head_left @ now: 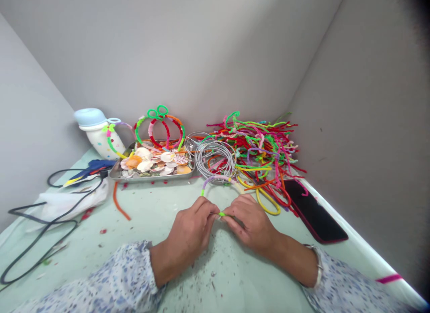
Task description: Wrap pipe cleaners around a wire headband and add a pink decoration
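My left hand [193, 225] and my right hand [250, 221] meet over the middle of the table, fingers of both pinched. Between the fingertips shows a short bright green piece of pipe cleaner [222, 214]. Beyond the hands curves a band wrapped in purple, pink, yellow and cream pipe cleaner [215, 179], with a green bit at its left side. Its two sides run down behind my hands, so it looks like one ring with the green piece; the joins are hidden. Behind it lies a coil of grey wire [217, 158].
A metal tray [152, 178] of seashells [144, 160] holds finished-looking pipe cleaner hoops [159, 129]. A bottle [101, 133] leans at the left, near a black cable [50, 223]. A heap of pipe cleaners [262, 147] and a phone [316, 212] lie at the right.
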A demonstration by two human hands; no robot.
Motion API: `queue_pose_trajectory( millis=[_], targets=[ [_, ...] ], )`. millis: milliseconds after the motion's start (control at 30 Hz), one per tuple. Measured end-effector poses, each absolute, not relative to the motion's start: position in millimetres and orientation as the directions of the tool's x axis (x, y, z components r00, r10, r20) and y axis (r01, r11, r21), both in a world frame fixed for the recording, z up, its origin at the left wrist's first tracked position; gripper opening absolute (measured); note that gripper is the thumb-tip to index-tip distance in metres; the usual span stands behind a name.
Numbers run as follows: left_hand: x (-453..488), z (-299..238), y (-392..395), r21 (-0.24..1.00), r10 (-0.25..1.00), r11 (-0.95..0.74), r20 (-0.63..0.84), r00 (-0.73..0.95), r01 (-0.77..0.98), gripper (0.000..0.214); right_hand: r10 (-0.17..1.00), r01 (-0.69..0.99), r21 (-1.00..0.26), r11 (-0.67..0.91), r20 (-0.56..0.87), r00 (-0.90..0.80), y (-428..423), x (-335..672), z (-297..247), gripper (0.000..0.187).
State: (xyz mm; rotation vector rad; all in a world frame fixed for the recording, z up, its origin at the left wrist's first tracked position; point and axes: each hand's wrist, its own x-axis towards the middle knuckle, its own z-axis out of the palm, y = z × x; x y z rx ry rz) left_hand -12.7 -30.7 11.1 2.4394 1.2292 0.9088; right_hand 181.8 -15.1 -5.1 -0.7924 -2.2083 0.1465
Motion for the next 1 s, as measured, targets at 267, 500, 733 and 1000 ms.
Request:
queue_pose_trajectory(
  millis=[267,500,733,1000],
  targets=[
    [-13.9,9.4,-29.6,0.535,0.802,-0.596,0.435,0.409,0.598,0.014,0.577,0.501,-0.338,0.796,0.673,-0.463,-15.1,181.6,-3.0,0.012],
    [-13.5,13.4,-30.6,0.539,0.813,-0.583,0.393,0.431,0.608,0.016,0.583,0.504,-0.339,0.795,0.658,-0.477,-15.7,181.9,-4.0,0.01],
    [-11.6,15.6,-31.1,0.531,0.825,-0.565,0.342,0.45,0.632,0.021,0.577,0.497,-0.331,0.802,0.644,-0.502,-15.5,182.1,-4.6,0.012],
    [-12.8,17.1,-31.5,0.571,0.832,-0.553,0.338,0.44,0.607,0.019,0.577,0.491,-0.339,0.803,0.652,-0.493,-14.3,183.2,-6.1,0.009]
  ],
)
